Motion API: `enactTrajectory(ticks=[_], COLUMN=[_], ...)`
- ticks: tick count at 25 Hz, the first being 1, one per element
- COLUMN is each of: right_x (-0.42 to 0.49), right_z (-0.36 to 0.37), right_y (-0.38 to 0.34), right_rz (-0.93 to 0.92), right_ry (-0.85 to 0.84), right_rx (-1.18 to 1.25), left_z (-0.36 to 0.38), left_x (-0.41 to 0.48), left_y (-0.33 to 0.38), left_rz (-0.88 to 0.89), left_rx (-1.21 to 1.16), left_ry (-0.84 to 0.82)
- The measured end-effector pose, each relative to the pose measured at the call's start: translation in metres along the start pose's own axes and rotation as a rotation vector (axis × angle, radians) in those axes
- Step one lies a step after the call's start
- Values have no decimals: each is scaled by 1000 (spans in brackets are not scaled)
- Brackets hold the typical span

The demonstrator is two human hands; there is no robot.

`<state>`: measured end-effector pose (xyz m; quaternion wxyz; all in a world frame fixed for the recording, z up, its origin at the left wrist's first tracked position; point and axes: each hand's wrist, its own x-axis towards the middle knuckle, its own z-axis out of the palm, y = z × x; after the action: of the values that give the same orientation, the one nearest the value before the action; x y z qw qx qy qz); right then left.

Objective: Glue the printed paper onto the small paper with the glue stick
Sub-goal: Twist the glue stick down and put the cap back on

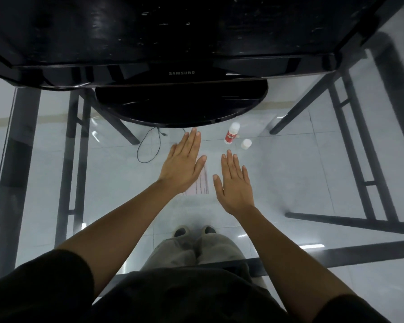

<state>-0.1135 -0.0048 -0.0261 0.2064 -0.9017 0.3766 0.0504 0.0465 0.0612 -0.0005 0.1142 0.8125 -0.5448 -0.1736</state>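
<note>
A printed paper (202, 183) with red text lines lies flat on the glass table (289, 183), mostly hidden under my left hand (183, 164). That hand lies flat, fingers together, palm down on the paper. My right hand (234, 183) is flat too, palm down just right of the printed lines, over a pale sheet that is hard to make out. The glue stick (231, 134), white with a red label, stands upright beyond my right hand. Its white cap (246, 144) stands apart just to its right. Neither hand holds anything.
A black Samsung monitor (181, 73) with a round base (180, 106) stands at the far side, close behind the hands. Through the glass I see a loose black cable (149, 148), dark table legs (75, 159), a tiled floor and my own legs and shoes.
</note>
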Motion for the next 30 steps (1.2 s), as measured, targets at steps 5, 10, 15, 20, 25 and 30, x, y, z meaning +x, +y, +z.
enactTrajectory(ticks=[5, 10, 15, 20, 25, 30], right_x=[-14, -12, -10, -8, 29, 52], right_z=[-2, 4, 6, -22, -93, -153], right_y=[31, 35, 38, 33, -6, -58], right_rz=[114, 120, 105, 85, 51, -24], right_ry=[-23, -6, 1, 135, 383, 262], right_rx=[-131, -161, -129, 68, 390, 879], left_z=[-3, 4, 2, -25, -79, -114], left_x=[40, 65, 70, 57, 34, 16], left_y=[40, 63, 67, 56, 32, 26], left_rz=[-80, -135, -173, -177, -134, -119], left_rx=[-362, -515, -586, -751, -834, -955], left_ry=[88, 148, 210, 202, 375, 504])
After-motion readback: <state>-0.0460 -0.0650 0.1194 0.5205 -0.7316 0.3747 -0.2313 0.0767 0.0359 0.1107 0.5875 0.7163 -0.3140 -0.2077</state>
